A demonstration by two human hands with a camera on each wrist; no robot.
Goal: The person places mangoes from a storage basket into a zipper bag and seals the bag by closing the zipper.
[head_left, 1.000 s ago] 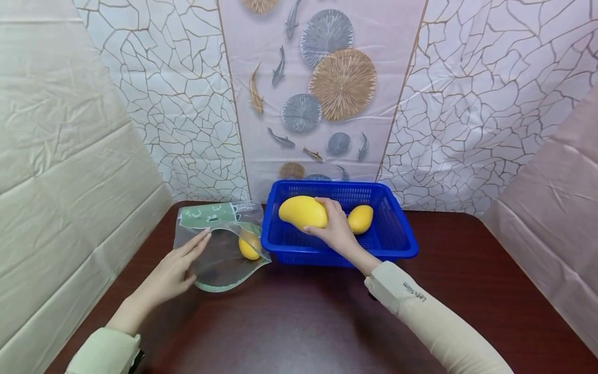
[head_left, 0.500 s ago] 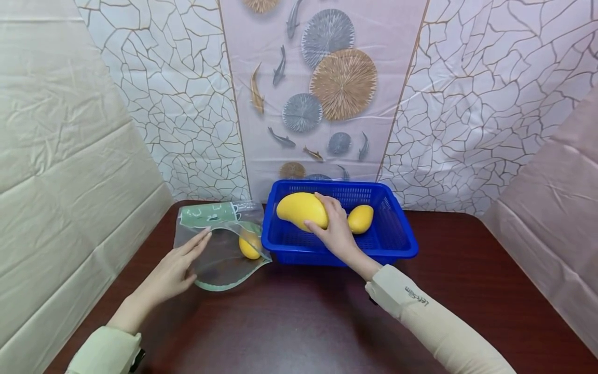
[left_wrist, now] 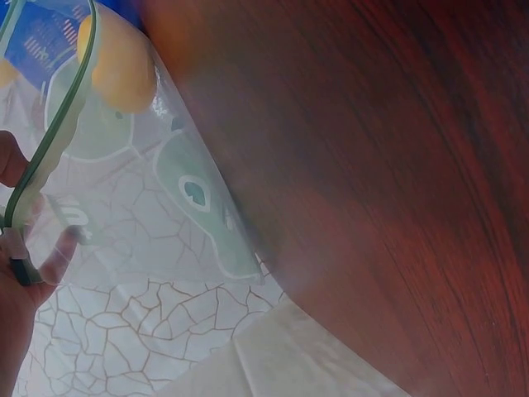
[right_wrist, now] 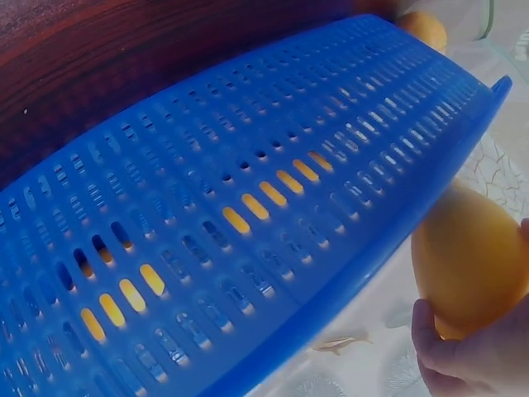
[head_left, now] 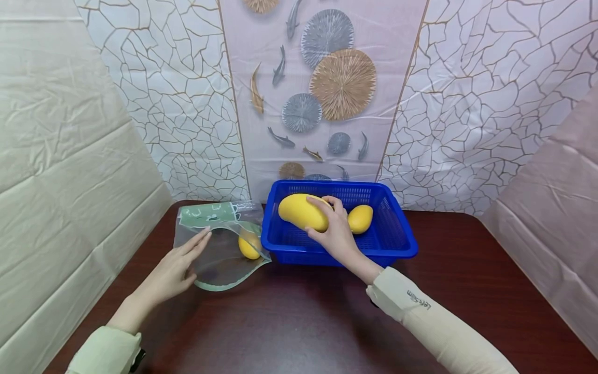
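In the head view my right hand (head_left: 334, 228) grips a large yellow mango (head_left: 302, 212) over the left part of a blue plastic basket (head_left: 341, 258). My thumb is on its near side and my fingers go over the top; the right wrist view shows the mango (right_wrist: 469, 260) beside the basket rim. My left hand (head_left: 173, 272) is at the mouth of a clear zip bag (head_left: 215, 259) with green print. Its fingers are straight and spread from the thumb, and the mouth gapes. Inside the bag lies a smaller yellow oval fruit (head_left: 249, 245).
Another yellow oval fruit (head_left: 360, 219) lies in the right part of the basket. Bag and basket stand side by side near the back of a dark red-brown table (head_left: 299, 322). Patterned cloth (head_left: 196, 104) hangs behind, and pale cloth walls (head_left: 60, 171) flank both sides.
My right fingers have shifted their grip farther across the top of the mango, which has moved only slightly. My left hand and the bag have stayed in place.
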